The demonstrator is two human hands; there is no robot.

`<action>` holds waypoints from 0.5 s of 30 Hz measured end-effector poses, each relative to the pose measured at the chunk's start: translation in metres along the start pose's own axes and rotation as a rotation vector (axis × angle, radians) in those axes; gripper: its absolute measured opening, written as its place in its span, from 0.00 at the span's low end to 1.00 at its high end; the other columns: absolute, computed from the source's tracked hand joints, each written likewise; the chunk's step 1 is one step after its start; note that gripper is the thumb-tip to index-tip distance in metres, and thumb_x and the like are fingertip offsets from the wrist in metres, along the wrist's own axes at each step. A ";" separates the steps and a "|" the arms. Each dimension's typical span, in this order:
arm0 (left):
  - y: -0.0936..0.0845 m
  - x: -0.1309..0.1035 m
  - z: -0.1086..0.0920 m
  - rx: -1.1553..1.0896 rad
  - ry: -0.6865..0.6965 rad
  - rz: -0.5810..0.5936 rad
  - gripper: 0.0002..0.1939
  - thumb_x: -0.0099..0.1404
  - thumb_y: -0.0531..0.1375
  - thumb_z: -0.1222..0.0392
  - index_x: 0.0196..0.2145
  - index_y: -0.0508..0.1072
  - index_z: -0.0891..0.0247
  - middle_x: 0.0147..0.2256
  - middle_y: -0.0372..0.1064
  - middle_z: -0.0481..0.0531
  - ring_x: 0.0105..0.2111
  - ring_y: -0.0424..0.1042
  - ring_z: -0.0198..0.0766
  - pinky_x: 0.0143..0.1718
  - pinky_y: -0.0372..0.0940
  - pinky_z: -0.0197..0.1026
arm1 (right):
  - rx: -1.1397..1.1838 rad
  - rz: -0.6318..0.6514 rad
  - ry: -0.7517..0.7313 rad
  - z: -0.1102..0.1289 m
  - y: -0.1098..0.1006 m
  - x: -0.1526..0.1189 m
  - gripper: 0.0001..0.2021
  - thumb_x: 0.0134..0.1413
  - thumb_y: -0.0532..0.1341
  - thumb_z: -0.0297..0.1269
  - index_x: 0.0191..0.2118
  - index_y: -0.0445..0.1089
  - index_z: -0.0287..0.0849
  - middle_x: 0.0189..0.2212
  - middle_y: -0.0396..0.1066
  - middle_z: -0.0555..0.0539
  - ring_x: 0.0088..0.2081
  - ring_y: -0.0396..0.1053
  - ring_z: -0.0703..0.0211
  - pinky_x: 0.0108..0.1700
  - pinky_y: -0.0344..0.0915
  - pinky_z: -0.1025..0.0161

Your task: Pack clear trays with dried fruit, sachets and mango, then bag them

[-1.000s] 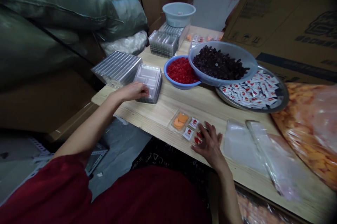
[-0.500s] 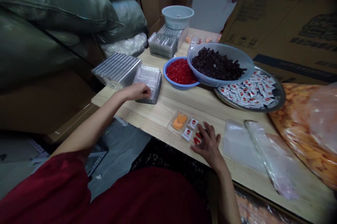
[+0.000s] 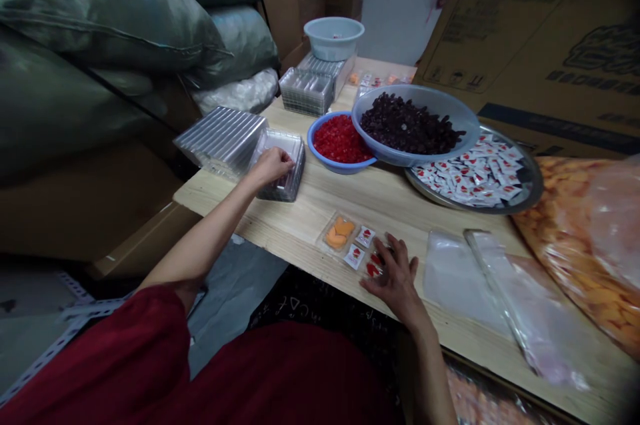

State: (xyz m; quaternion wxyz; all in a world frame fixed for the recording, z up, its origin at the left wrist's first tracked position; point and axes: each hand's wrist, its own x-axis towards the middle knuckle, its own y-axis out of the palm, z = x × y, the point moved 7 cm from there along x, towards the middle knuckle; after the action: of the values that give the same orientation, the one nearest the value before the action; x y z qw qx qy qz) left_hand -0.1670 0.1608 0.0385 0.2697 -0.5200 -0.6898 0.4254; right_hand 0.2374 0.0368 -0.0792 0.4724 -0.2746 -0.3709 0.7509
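Note:
My left hand (image 3: pixel 273 164) is over a stack of clear plastic trays (image 3: pixel 296 178), its thumb and fingertips pinched together. Whether it has hold of the top tray's edge is too small to tell. Near the front edge of the table, my right hand (image 3: pixel 396 273) curls its spread thumb and fingers around the right end of a filled plastic tray (image 3: pixel 324 242). Orange slices (image 3: pixel 339 232) lie in that tray's left compartment, two small white packets (image 3: pixel 355 256) in the middle, and red pieces (image 3: pixel 373 269) at the right, partly under my fingers.
A ribbed tray stack (image 3: pixel 223 135) stands at left. Behind are a blue bowl of red pieces (image 3: pixel 341 138), a bowl of dark dried fruit (image 3: pixel 407 128) and a metal basin of packets (image 3: pixel 473 175). Clear bags (image 3: pixel 493 292) and a big bag of orange slices (image 3: pixel 590 232) lie right.
My left hand has moved slightly up and to the right over the tray stack, its fingers still pinched. My right hand stays at the filled tray.

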 end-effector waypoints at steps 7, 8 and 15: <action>-0.002 0.004 0.000 0.006 -0.014 0.006 0.15 0.60 0.64 0.49 0.23 0.73 0.61 0.19 0.69 0.50 0.28 0.70 0.41 0.33 0.61 0.40 | 0.008 -0.018 -0.016 0.000 0.001 -0.001 0.44 0.54 0.68 0.44 0.73 0.48 0.57 0.75 0.38 0.43 0.75 0.31 0.33 0.69 0.28 0.26; -0.001 0.005 0.001 0.003 -0.019 0.003 0.14 0.59 0.65 0.49 0.23 0.73 0.61 0.19 0.68 0.50 0.27 0.70 0.41 0.32 0.61 0.40 | 0.005 -0.022 -0.016 0.000 0.001 -0.001 0.44 0.54 0.68 0.43 0.73 0.48 0.57 0.75 0.38 0.43 0.75 0.32 0.33 0.69 0.29 0.26; 0.001 0.009 0.006 -0.018 -0.023 -0.017 0.13 0.59 0.64 0.51 0.23 0.73 0.61 0.19 0.68 0.50 0.27 0.70 0.40 0.30 0.60 0.39 | -0.016 -0.032 -0.017 0.000 0.001 0.001 0.45 0.51 0.70 0.42 0.73 0.51 0.57 0.75 0.40 0.43 0.75 0.34 0.31 0.68 0.31 0.25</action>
State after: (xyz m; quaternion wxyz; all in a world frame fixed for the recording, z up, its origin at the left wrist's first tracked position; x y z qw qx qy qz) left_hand -0.1740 0.1673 0.0343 0.2608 -0.5117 -0.7012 0.4225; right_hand 0.2366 0.0376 -0.0803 0.4788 -0.2662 -0.3854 0.7425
